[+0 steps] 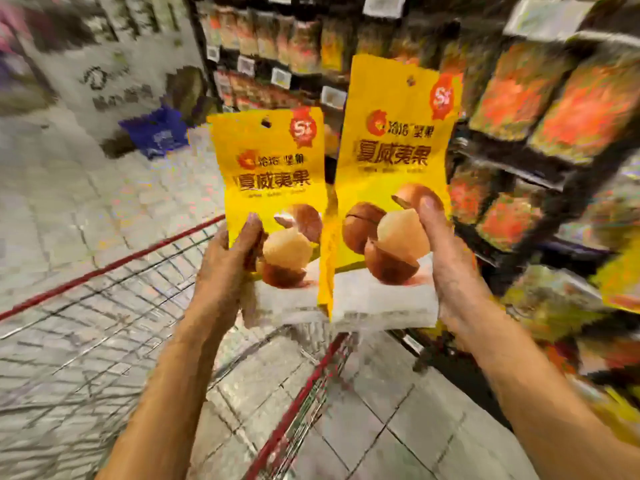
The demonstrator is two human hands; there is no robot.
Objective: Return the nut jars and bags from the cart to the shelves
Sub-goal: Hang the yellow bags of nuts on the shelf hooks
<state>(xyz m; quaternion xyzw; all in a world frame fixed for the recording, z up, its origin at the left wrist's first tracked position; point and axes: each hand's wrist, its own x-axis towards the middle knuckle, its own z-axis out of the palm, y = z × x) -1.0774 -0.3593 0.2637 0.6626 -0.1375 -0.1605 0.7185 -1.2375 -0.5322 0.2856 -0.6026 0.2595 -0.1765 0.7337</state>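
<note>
I see my left hand [225, 258] raised over the wire cart [114, 266], forearm angled up from the near left, thumb pressed on the front of a yellow nut bag [273, 174] and pinching its lower left edge. Just right of it and higher, a second yellow bag [394, 150] stands upright, touching the first, gripped at its lower right edge by my right hand [446, 258], thumb on the front. Blurred stocked shelves [512, 174] fill the far right.

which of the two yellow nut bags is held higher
The macadamia bag gripped by the right hand: its top edge sits well above the matching bag in the left hand, and it is nearer the shelves.
</note>
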